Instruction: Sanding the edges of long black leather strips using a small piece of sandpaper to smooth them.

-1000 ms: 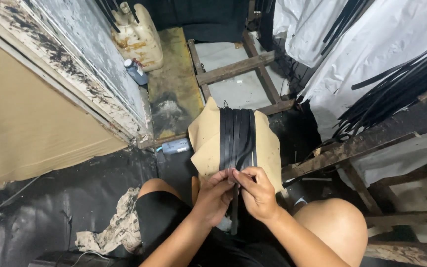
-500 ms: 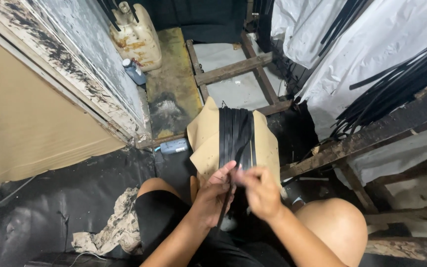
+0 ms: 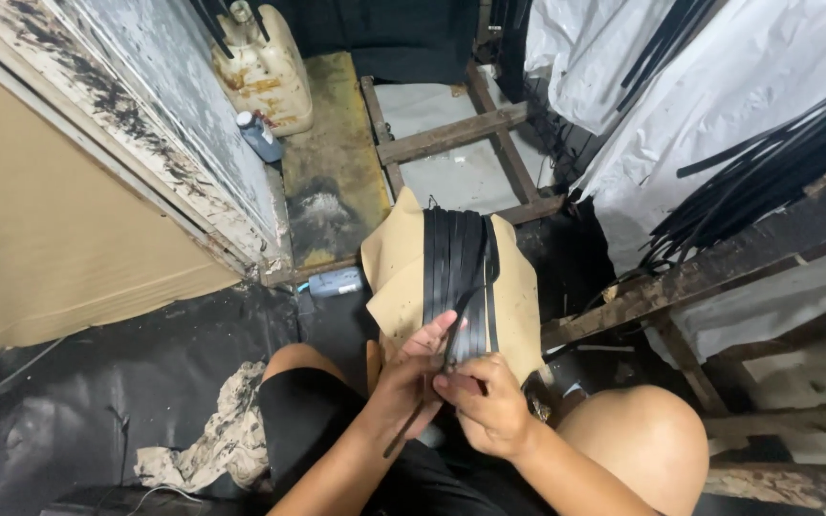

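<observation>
Right hand (image 3: pixel 491 409): fingers pinched on the near end of a loose black strip (image 3: pixel 451 339), just above the lap. Left hand (image 3: pixel 411 375): fingers curled around the same strip a little lower and nearer, grasping it; its tail hangs out below the palm. Both hands touch; the right sits slightly farther out.

Strip's long axis runs away from the fingers, up over the tan sheet (image 3: pixel 396 272), alongside the flat band of black strips (image 3: pixel 453 258) laid down the sheet's middle, near edge to far edge.

Beyond: wooden frame (image 3: pixel 451 134), stained jug (image 3: pixel 265 67).
</observation>
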